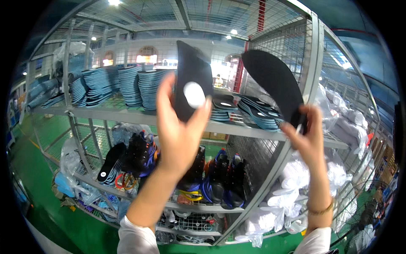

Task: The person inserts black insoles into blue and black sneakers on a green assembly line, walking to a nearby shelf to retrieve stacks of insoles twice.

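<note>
Both my hands are raised in front of a metal mesh rack. A black insole [182, 84] with a white round patch near its heel is gripped in my left hand [179, 131], thumb on one side and fingers on the other. My right hand [308, 135] pinches a second black insole [275, 78] by its lower end, the rest of it curving up and to the left. Behind them on the upper shelf lie a few black-topped insoles [260, 112] with blue undersides. Stacks of blue insoles [99, 86] stand farther left.
The rack's shelf edge [122, 115] runs just behind my hands, and a metal post [312, 63] rises by my right hand. Black and blue boots [224, 178] stand one shelf below. Plastic-wrapped white bundles [292, 178] are piled at the right.
</note>
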`<state>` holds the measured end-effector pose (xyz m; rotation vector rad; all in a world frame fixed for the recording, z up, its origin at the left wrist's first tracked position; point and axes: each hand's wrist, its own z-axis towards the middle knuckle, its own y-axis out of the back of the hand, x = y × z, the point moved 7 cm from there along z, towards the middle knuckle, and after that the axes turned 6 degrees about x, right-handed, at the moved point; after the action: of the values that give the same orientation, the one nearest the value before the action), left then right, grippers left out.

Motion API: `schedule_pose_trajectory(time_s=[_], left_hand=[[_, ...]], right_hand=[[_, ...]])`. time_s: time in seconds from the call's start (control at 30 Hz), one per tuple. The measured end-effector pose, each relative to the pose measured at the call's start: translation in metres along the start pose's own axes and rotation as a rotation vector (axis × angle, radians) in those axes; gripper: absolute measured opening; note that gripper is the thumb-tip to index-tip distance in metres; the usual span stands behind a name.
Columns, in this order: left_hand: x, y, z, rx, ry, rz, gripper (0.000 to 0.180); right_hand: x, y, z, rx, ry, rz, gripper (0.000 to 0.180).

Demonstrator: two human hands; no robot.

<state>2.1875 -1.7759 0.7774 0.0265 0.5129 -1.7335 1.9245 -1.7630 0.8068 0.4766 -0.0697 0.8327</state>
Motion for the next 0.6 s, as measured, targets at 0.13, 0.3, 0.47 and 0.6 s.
schedule_pose_trajectory(time_s=[0.13, 0.3, 0.47, 0.6], left_hand=[[0.056, -0.033, -0.129, 0.32, 0.612, -0.238, 0.033], [0.065, -0.113, -0.286, 0.634, 1.002, -0.527, 0.028], [0.017, -0.203, -0.404, 0.938, 1.407, -0.631, 0.023], [-0.053, -0.291, -0.5, 0.947, 1.416, -1.049, 0.039]], right_hand=[[-0.001, -0.02, -0.129, -0.142, -0.242, 0.503, 0.068], [-0.019, -0.002, -0.259, -0.221, -0.432, 0.638, 0.07], [-0.009, 0.11, -0.394, -0.41, -0.703, 0.267, 0.063], [0.05, 0.228, -0.509, -0.624, -0.907, -0.03, 0.054]])
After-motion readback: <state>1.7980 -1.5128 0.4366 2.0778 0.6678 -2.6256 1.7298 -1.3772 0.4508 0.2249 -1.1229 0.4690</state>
